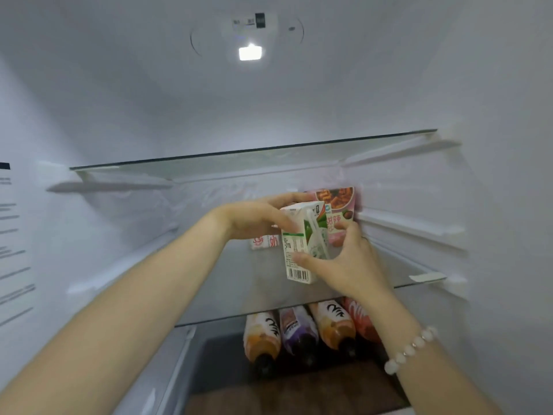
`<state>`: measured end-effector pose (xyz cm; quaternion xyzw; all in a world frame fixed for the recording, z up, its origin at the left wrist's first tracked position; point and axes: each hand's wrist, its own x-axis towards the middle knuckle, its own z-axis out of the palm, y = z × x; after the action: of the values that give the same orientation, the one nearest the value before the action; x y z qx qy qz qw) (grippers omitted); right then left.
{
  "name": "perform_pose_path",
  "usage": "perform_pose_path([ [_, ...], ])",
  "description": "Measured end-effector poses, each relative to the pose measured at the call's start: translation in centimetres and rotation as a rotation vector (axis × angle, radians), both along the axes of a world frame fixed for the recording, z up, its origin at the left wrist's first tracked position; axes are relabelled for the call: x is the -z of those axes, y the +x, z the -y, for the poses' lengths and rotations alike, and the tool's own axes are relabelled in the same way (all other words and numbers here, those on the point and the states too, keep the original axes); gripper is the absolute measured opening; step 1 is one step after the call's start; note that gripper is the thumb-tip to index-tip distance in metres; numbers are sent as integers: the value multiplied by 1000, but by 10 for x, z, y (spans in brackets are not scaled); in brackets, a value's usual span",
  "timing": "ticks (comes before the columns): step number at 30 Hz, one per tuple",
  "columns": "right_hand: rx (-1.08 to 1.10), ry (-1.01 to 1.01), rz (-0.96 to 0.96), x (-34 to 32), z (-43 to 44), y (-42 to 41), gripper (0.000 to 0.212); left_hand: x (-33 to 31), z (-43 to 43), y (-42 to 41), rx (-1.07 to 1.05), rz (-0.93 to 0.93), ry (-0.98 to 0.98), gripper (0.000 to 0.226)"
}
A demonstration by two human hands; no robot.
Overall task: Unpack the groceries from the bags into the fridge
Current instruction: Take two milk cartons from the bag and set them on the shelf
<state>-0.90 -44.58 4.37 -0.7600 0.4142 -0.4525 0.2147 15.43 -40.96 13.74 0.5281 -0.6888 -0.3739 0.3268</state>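
You have the green-and-white carton [302, 244] in both hands over the middle glass shelf [239, 292], towards that shelf's right half and about midway back. Your left hand [254, 218] comes from the shelf's left side; its fingers [284, 200] curl over the carton's top while the thumb lies on the near face. Your right hand [350, 260] comes from the shelf's right side and grips lower down, thumb pressed just above the barcode, the other fingers wrapped round the far side. Neither hand is free.

The carton's long axis stands nearly upright, tipped a little, its barcode end towards the shelf. Whether that end touches the glass cannot be told. The move ahead looks like a short set-down straight onto the shelf. Your right hand holds nearer the base, so it probably steers the landing.

Count on the shelf's back edge: one pink food box [341, 205] standing to the right, and one white-and-red carton [264, 241] lying low to the left of it. The carton you hold is the one of its kind in view. Under the shelf lie four bottles [302, 333] side by side, caps towards you. One more glass shelf [254, 164] sits above.
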Motion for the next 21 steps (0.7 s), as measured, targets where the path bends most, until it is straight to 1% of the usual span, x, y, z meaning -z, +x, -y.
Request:
perform_pose_path([
  [2,-47,28,42,-1,2,-2,108,5,-5,-3,-33,117,-16,77],
  [5,-114,92,98,-3,5,-5,108,7,-12,-2,-186,252,-138,75],
  [7,-110,95,81,-1,5,-4,103,8,-16,1,-329,323,-207,77],
  [8,-80,70,37,0,5,-3,98,7,-17,2,-413,381,-245,76],
  [9,-36,32,-21,2,3,-3,94,8,-16,3,-506,468,-291,72],
  [11,45,-46,-110,5,-1,-4,87,11,-14,3,-712,717,-391,66],
  [13,74,-79,-142,5,-4,-5,84,17,-7,5,-863,905,-455,71],
  [14,79,-84,-148,5,-5,-5,82,18,-3,5,-894,960,-467,76],
  [16,84,-91,-161,3,-6,-6,79,17,5,9,-876,1027,-444,83],
  [19,92,-109,-162,3,-7,-7,77,12,8,20,-767,1113,-378,79],
  [21,95,-121,-160,3,-8,-7,77,15,10,26,-744,1127,-395,77],
])
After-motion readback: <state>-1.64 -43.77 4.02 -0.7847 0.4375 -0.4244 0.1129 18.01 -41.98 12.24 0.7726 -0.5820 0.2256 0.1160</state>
